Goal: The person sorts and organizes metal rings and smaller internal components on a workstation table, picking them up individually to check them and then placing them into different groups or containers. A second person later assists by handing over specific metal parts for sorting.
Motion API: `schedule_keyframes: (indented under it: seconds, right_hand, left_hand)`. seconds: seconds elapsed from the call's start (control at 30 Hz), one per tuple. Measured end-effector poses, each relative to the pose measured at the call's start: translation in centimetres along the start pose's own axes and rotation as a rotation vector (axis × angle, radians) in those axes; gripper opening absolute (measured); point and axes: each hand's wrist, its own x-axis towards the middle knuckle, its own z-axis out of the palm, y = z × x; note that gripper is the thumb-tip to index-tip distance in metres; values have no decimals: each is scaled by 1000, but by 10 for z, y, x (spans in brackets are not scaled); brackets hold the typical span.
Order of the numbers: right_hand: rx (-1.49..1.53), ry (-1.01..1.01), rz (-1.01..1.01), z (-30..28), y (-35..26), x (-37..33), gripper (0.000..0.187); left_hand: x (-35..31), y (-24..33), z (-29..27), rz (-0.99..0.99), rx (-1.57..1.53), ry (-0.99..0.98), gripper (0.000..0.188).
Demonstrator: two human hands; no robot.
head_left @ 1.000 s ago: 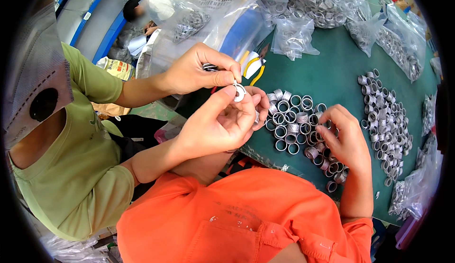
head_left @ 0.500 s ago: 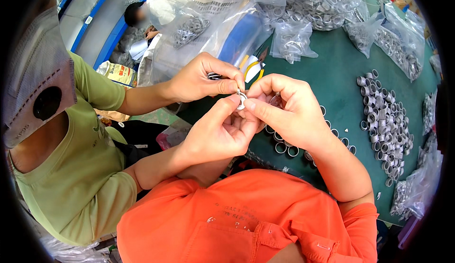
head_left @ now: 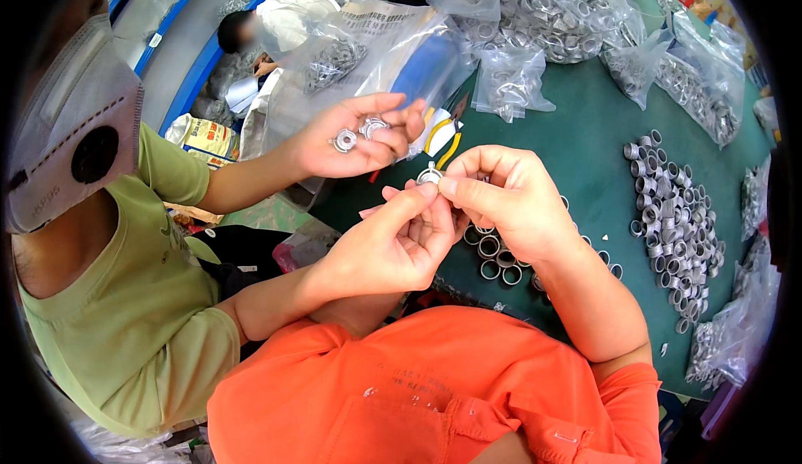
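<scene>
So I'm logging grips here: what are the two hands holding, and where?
Both the left hand and right hand pinch one small metal ring by its rim, between fingertips.

Rings (head_left: 677,213) on table (head_left: 585,138) (bags (head_left: 551,13) behind).

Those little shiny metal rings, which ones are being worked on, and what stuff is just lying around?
In the job:
small silver metal ring, pinched between left hand and right hand
silver rings standing under the hands

Lying about:
yellow-handled pliers
clear plastic bags of rings
big heap of silver rings
</scene>
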Motion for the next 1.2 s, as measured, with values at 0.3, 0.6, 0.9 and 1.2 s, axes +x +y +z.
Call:
schedule_keyframes:
  seconds: [0.3,0.6,0.9,1.2]
  right_hand:
    - [165,-25,-17,-17,10,1,13]
    - [277,65,-79,-32,17,-9,11]
    - [274,498,-203,-134,-17,-56,7]
    - [111,671,43,-189,-28,-77,3]
  left_hand:
    - [-7,-7,6,-152,-160,200,9]
    - [73,58,-31,682,1498,-615,26]
    - [81,57,-27,761,1476,-619,22]
    - [83,64,-27,756,1459,-588,21]
